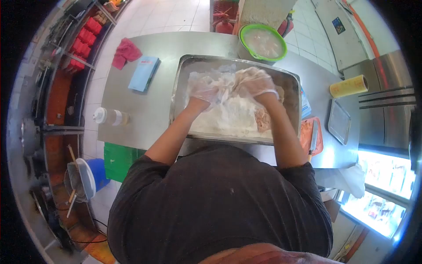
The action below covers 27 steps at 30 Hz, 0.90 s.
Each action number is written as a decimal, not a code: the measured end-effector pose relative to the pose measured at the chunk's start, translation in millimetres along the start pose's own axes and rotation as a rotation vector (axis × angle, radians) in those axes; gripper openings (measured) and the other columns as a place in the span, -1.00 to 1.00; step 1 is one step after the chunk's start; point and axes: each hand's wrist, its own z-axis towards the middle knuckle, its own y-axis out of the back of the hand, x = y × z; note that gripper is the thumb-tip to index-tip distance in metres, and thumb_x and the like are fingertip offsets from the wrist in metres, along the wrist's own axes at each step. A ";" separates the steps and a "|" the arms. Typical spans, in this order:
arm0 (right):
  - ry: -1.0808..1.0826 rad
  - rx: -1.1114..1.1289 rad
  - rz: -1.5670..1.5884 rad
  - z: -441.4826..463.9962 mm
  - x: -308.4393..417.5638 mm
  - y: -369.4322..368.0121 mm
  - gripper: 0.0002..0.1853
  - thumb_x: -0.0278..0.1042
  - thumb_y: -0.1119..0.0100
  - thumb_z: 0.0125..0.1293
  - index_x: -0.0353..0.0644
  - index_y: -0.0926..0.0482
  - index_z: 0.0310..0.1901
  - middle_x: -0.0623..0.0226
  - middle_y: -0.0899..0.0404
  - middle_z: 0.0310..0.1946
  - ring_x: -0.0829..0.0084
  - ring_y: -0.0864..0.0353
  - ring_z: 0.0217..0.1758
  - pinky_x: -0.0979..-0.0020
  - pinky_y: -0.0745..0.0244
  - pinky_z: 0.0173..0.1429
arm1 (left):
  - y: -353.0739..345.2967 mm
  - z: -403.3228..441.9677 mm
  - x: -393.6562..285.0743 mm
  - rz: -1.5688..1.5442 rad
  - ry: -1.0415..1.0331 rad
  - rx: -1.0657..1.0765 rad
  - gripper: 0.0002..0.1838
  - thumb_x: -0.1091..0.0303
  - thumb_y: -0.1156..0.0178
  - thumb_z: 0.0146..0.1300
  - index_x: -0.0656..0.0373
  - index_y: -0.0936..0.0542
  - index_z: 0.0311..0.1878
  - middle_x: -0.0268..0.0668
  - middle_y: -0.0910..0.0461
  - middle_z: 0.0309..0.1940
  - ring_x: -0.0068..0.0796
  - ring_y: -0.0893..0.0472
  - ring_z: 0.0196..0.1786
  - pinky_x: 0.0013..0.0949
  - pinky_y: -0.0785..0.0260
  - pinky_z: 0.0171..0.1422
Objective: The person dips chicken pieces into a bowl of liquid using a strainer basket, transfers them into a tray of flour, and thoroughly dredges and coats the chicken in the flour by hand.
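A large, deep metal tray holds a thick layer of white flour. Both hands wear clear plastic gloves and are inside the tray at its far side. My left hand is sunk in the flour at the left, its fingers whitened and mostly hidden. Blurred by motion, my right hand curls over a pale, flour-coated piece that looks like meat. A patch of pinkish-brown raw pieces shows through the flour beside my right forearm.
Behind the tray stands a green-rimmed bucket of cloudy liquid. A blue box, red cloth and white-capped bottle lie left. On the right are a red board with a knife, a small tray and a yellow film roll.
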 end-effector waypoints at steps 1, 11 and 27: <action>0.097 -0.069 -0.005 9.4 -19.6 -1.0 -0.79 -0.25 -0.10 0.20 -0.03 -0.67 -0.20 0.13 -0.65 -0.11 0.15 -0.63 -0.02 0.23 -0.53 0.10 | 5.8 -1.9 -0.2 0.074 -0.028 -0.048 -0.80 0.27 -0.12 0.17 0.00 -0.63 -0.16 -0.12 -0.61 -0.26 -0.10 -0.61 -0.13 -0.14 -0.46 -0.09; -0.072 -0.100 0.067 95.4 -120.6 62.5 -0.77 -0.18 -0.17 0.20 -0.07 -0.67 -0.19 0.25 -0.67 -0.16 0.25 -0.62 -0.09 0.25 -0.52 0.07 | -22.6 -2.4 40.3 0.074 -0.104 -0.176 -0.75 0.33 -0.08 0.22 0.00 -0.63 -0.06 -0.07 -0.59 -0.19 -0.15 -0.61 -0.09 -0.19 -0.46 -0.02; -0.252 0.099 0.060 178.4 -253.6 -36.5 -0.56 0.06 -0.10 0.29 -0.15 -0.66 -0.07 0.02 -0.68 -0.14 0.07 -0.66 -0.07 0.16 -0.51 -0.01 | 2.4 0.4 17.3 0.095 -0.032 -0.055 -0.70 0.34 -0.09 0.15 0.05 -0.59 -0.04 -0.04 -0.59 -0.25 -0.02 -0.60 -0.10 -0.09 -0.47 -0.07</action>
